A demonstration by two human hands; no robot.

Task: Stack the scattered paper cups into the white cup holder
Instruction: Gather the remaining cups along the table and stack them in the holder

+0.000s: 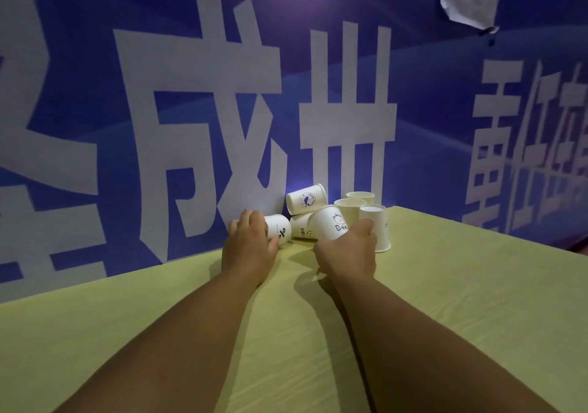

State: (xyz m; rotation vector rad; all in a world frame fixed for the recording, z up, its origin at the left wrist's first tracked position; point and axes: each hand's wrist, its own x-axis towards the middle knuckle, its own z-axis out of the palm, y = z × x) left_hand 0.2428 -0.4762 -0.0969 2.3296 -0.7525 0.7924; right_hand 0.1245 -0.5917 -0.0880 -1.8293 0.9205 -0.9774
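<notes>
At the table's (461, 285) far edge, against the banner (191, 110), cups (305, 200) cluster. Left hand (248, 248) fingers curl round a side-lying cup (280, 228). Right hand (348, 250) grips a tilted cup (327, 223).

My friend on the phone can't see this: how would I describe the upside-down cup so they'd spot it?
Find the blue banner with huge white characters behind the yellow-green table; paper cups cluster where they meet. The upside-down cup is at the cluster's right edge, partly behind the right hand. It alone stands rim down, flat base up; its neighbours stand mouth-up or lie sideways.
</notes>
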